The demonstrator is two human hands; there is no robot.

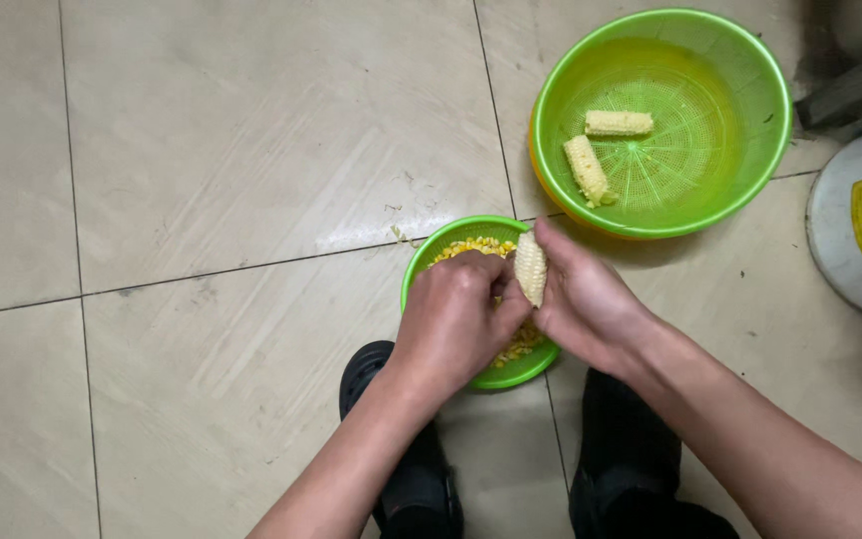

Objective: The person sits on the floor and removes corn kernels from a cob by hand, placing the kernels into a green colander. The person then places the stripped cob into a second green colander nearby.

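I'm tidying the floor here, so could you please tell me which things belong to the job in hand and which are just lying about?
In use:
- corn cob, held in both the left hand and right hand
- small green bowl of loose yellow kernels
- large green strainer basket holding two stripped cobs

Lying about:
- white round object with a yellow part, at the right edge
- dark object in the top right corner

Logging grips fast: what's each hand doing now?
Left hand: closed on the corn cob.
Right hand: closed, holding the same cob.
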